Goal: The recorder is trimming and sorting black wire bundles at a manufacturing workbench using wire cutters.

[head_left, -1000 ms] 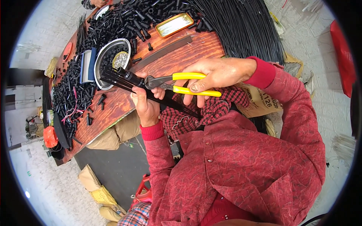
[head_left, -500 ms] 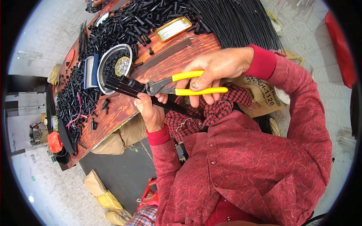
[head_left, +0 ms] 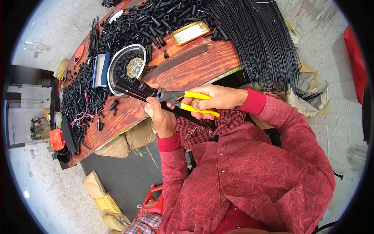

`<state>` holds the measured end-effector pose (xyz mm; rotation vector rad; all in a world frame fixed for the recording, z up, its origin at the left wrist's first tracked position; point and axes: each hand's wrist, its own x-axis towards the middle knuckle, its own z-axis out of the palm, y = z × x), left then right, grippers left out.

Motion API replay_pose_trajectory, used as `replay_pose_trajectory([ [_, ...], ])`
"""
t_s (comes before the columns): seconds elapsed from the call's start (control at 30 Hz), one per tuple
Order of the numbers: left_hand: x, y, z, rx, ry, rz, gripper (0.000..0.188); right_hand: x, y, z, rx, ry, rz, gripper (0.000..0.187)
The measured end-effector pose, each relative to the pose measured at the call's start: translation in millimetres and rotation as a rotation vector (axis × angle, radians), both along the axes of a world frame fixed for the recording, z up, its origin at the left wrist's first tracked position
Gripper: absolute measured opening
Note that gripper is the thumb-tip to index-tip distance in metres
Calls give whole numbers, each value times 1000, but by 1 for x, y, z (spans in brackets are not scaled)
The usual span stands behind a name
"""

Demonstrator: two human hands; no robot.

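Note:
In my right hand (head_left: 225, 98) is a pair of cutting pliers (head_left: 199, 94) with yellow handles and dark jaws. My fingers wrap round the handles, which stand somewhat apart. The jaws sit right beside the fingers of my left hand (head_left: 163, 121), at a black part. That hand is closed on a bundle of thin black rods (head_left: 130, 87), which slants from the tabletop side down toward my lap. A short black tubular piece (head_left: 145, 88) lies at the bundle by my left fingertips. Exactly what the jaws bite on is hidden.
The reddish wooden table (head_left: 218, 62) carries heaps of black tubular parts (head_left: 150, 17), a metal bowl (head_left: 111, 72) with a small dish (head_left: 135, 68) of silvery bits, a yellow-rimmed tray (head_left: 191, 32), a dark bar (head_left: 177, 61) and a blue-and-white box (head_left: 101, 70). Long black rods (head_left: 261, 39) overhang the right edge.
My right hand has come down toward my body, tilting the pliers so the handles slope lower. The jaws stay by my left fingers. The whole view has shifted slightly.

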<state>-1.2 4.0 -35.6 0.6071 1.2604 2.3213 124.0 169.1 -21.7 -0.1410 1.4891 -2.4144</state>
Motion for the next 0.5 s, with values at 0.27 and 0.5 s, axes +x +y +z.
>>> replay_pose_trajectory([
  [0.27,-1,0,-1,26,-29,31,48,-12,-3,-26,-91,40,31,47],
  [0.5,4,-5,-8,-67,-49,65,50,-10,2,-22,-86,11,111,53],
])
